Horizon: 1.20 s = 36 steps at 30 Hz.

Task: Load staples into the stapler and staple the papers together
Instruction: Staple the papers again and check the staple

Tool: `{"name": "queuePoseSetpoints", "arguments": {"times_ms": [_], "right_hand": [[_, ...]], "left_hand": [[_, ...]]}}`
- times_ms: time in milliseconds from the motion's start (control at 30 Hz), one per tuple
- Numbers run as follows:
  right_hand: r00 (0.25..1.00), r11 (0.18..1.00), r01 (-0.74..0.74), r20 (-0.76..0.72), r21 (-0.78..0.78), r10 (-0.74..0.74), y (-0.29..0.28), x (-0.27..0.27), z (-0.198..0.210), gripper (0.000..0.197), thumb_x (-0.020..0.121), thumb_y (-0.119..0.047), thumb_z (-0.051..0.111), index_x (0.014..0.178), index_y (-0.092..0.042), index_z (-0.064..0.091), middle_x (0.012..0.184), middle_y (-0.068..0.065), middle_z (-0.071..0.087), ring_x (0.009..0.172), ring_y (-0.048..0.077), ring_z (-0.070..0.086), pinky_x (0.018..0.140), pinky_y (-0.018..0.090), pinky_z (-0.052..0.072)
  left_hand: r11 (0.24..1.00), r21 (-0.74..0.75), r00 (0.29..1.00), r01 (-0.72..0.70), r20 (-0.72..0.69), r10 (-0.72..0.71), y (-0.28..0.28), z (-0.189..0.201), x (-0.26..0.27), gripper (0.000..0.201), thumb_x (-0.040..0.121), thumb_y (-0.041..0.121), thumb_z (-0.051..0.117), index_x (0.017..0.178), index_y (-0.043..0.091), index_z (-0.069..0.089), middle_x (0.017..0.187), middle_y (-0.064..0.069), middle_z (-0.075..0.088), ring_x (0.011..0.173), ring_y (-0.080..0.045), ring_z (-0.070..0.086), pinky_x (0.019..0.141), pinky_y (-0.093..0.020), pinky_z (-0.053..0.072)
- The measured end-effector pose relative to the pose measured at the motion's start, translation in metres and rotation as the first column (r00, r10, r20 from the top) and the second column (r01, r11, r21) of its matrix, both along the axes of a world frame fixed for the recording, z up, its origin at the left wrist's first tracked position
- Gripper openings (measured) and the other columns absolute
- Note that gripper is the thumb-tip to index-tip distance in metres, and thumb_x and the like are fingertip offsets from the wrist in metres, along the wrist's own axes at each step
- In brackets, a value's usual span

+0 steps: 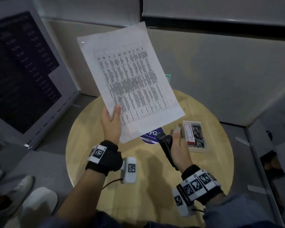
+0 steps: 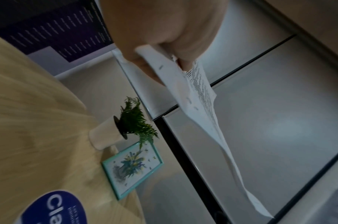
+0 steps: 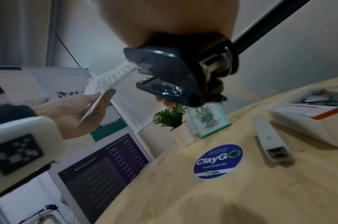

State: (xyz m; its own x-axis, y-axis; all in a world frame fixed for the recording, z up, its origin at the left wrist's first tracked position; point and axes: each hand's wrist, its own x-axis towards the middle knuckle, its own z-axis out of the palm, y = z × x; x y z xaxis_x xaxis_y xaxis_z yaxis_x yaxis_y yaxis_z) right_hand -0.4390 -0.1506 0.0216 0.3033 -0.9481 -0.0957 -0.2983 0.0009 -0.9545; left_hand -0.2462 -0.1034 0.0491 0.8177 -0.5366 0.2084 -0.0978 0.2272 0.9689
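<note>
My left hand (image 1: 113,116) pinches a stack of printed papers (image 1: 132,83) at its near left edge, thumb on top, and holds it tilted up over the round wooden table (image 1: 138,170). The sheets (image 2: 198,94) hang from the fingers (image 2: 160,30). My right hand (image 1: 176,139) grips a dark stapler (image 1: 165,145) above the table, its nose pointing at the papers' near edge. In the right wrist view the stapler (image 3: 175,71) has its mouth slightly apart, beside the paper edge (image 3: 110,77). Whether paper sits inside the mouth cannot be told.
A white tray (image 1: 196,150) at the right holds a red-and-white staple box (image 1: 189,134) and loose staples. A white stapler (image 3: 269,141) lies beside it, near a round blue sticker (image 3: 218,161). A potted plant (image 2: 133,121) and a teal picture frame (image 2: 133,168) stand at the far edge. A poster board (image 1: 23,71) stands to the left.
</note>
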Motion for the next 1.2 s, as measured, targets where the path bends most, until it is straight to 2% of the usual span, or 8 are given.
{"name": "queuePoseSetpoints", "arguments": {"times_ms": [167,300,433,600,800,967,1100,1200], "right_hand": [[1.0,0.999,-0.006,0.023,0.038,0.005,-0.006,0.012,0.012,0.068,0.089,-0.06,0.024,0.063,-0.002,0.046,0.058,0.015,0.049,0.056,0.03,0.049,0.063,0.051,0.049],[0.996,1.0,-0.022,0.084,0.001,0.021,-0.01,0.018,0.019,0.082,0.086,-0.064,0.022,0.071,0.013,0.047,0.06,0.023,0.049,0.056,0.034,0.05,0.058,0.04,0.046],[0.993,0.999,0.029,0.112,-0.033,-0.025,-0.009,0.021,0.025,0.061,0.1,-0.042,0.025,0.058,-0.004,0.047,0.054,0.01,0.045,0.054,0.02,0.046,0.053,0.027,0.038],[0.971,0.988,0.108,0.201,0.115,-0.13,-0.01,0.024,0.034,0.052,0.1,-0.039,0.029,0.058,-0.016,0.049,0.058,0.0,0.053,0.055,0.014,0.053,0.054,0.023,0.044],[0.977,0.985,0.109,0.17,0.133,-0.131,-0.007,0.028,0.028,0.062,0.099,-0.041,0.031,0.07,0.008,0.054,0.065,0.013,0.052,0.061,0.021,0.052,0.06,0.029,0.043],[0.97,0.962,0.114,0.18,0.249,-0.162,-0.006,0.026,0.03,0.048,0.098,-0.042,0.033,0.061,-0.018,0.051,0.061,-0.003,0.053,0.058,0.009,0.053,0.06,0.017,0.047],[0.972,0.955,0.114,0.169,0.275,-0.165,-0.005,0.026,0.03,0.048,0.098,-0.044,0.032,0.061,-0.019,0.05,0.064,-0.004,0.053,0.065,0.01,0.055,0.076,0.028,0.047],[0.966,0.949,0.137,0.172,0.283,-0.191,-0.006,0.028,0.022,0.047,0.095,-0.05,0.034,0.062,-0.02,0.048,0.077,-0.006,0.054,0.107,0.022,0.059,0.099,0.04,0.044]], "left_hand": [[0.997,-0.041,0.998,0.061,0.018,-0.06,-0.014,0.018,-0.007,0.022,0.097,0.01,0.047,0.116,0.021,0.052,0.107,0.016,0.062,0.094,0.013,0.062,0.076,-0.009,0.049],[0.998,-0.044,0.995,0.054,0.081,-0.05,-0.014,0.024,-0.01,0.022,0.097,0.009,0.047,0.116,0.018,0.053,0.106,0.014,0.063,0.094,0.012,0.063,0.077,-0.009,0.049],[0.998,-0.046,0.991,0.051,0.123,-0.045,-0.012,0.025,-0.013,0.024,0.097,0.011,0.048,0.119,0.017,0.053,0.11,0.011,0.063,0.101,0.006,0.063,0.085,-0.013,0.049],[0.997,-0.036,0.983,0.066,0.175,-0.059,-0.009,0.027,-0.016,0.027,0.097,0.011,0.048,0.124,0.012,0.052,0.113,0.005,0.063,0.104,0.006,0.061,0.087,-0.012,0.048],[0.995,-0.011,0.977,0.094,0.193,-0.09,-0.01,0.028,-0.017,0.025,0.097,0.012,0.049,0.121,0.01,0.054,0.111,0.008,0.065,0.106,-0.004,0.063,0.09,-0.02,0.051],[0.99,0.023,0.969,0.138,0.204,-0.14,-0.012,0.023,-0.017,0.03,0.097,0.012,0.048,0.126,0.005,0.052,0.114,0.005,0.064,0.109,-0.007,0.062,0.093,-0.024,0.051],[0.991,0.026,0.966,0.135,0.219,-0.137,-0.013,0.02,-0.016,0.033,0.097,0.012,0.048,0.128,0.001,0.051,0.116,-0.003,0.064,0.109,-0.009,0.062,0.092,-0.02,0.05],[0.991,0.024,0.969,0.128,0.212,-0.13,-0.013,0.019,-0.017,0.032,0.097,0.011,0.048,0.127,0.0,0.051,0.117,-0.005,0.063,0.109,-0.009,0.062,0.09,-0.018,0.05]]}}
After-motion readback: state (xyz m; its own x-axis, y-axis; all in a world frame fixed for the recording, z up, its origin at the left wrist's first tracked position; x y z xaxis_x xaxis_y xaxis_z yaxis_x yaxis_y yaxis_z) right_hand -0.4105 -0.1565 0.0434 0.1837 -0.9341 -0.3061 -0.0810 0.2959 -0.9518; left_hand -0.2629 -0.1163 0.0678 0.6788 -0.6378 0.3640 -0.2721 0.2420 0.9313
